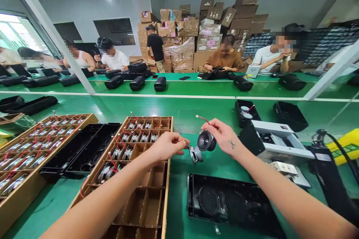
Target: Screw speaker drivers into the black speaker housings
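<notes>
My right hand grips a small round speaker driver by its rim, its black cone turned toward me and a red wire sticking up. Pinched in the fingers of my left hand is the wire of a second speaker driver, which hangs tilted beside the first. Below both hands lies a black speaker housing with a round grille at its left end. Under my left forearm stands a divided cardboard box, with drivers in its far cells and bare cells near me.
Another box of drivers stands at far left, with an open black housing between the boxes. To the right are a white-and-black device and a housing with two drivers. Several people sit across the green bench.
</notes>
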A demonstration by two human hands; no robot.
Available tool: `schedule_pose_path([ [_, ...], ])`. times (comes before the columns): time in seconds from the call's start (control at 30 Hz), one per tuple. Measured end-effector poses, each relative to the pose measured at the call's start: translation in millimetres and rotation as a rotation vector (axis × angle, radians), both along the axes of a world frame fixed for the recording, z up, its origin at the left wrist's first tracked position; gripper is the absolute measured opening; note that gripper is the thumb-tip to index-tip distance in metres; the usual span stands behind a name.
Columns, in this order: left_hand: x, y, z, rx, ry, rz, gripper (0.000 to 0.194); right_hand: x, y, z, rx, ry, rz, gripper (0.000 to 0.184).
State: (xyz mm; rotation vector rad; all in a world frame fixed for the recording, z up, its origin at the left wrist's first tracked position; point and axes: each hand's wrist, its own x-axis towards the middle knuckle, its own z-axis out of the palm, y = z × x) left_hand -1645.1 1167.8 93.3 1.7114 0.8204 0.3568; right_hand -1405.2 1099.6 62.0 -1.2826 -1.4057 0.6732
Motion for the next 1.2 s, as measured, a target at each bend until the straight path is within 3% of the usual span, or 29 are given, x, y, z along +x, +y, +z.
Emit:
schedule_pose_path([
  [0.17,48.3,-7.9,-47.6,-0.065,-0.011,-0.048,0.029,52.2,-26.4,-22.4,-0.021,-0.298,-0.03,0.031],
  [0.33,51.5,-10.9,-67.3,0.018,0.052,-0.059,0.032,58.5,-29.3,-35.6,-0.043,-0.368,-0.066,0.031],
  [0.57,35.9,-10.2,-60.1,0.271,0.341,-0.16,0.028,16.6,-4.9,-56.4,-0.089,-0.263,0.0,0.031],
  [0.77,35.6,-14.8,-47.1,0.41,0.575,-0.289,0.027,-8.9,-0.8,-65.7,-0.23,-0.119,0.099,0.039],
  [1.03,39.0,-16.3,-31.5,0.573,0.732,-0.443,0.029,9.2,-53.8,-60.1,-0.394,-0.197,0.248,0.062],
  [1.2,50.8,-17.1,-32.5,0.629,0.663,-0.494,0.037,2.4,-73.3,-55.9,-0.348,-0.316,0.243,0.056],
])
